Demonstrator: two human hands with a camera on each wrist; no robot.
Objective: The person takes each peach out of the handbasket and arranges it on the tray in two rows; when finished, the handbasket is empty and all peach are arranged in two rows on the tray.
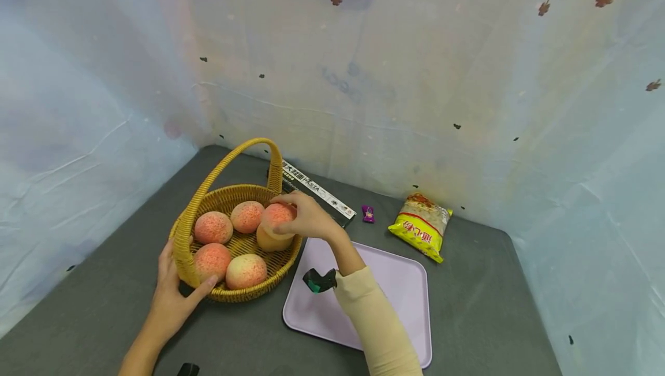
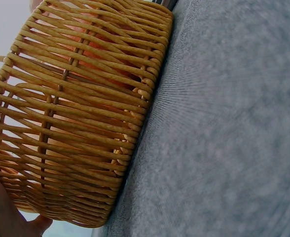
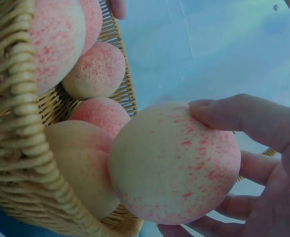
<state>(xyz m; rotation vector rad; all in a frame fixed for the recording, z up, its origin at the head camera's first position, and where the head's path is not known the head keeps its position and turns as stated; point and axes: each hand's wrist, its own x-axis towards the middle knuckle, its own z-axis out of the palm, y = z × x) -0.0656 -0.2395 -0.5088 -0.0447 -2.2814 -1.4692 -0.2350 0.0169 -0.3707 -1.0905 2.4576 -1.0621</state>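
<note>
On the dark-grey flat desk [image 1: 483,301], a round yellow wicker basket [image 1: 249,294] is held by the left grip [image 1: 174,298], best firmly; over the basket's right side, the right grip [image 1: 310,218] clasps a round pink-and-cream peach [image 3: 172,165], best squeezed lightly.

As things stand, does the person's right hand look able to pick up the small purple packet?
Probably not right away: the right hand is occupied, holding a peach at the basket. Otherwise the way seems free, since nothing covers the purple packet.
</note>
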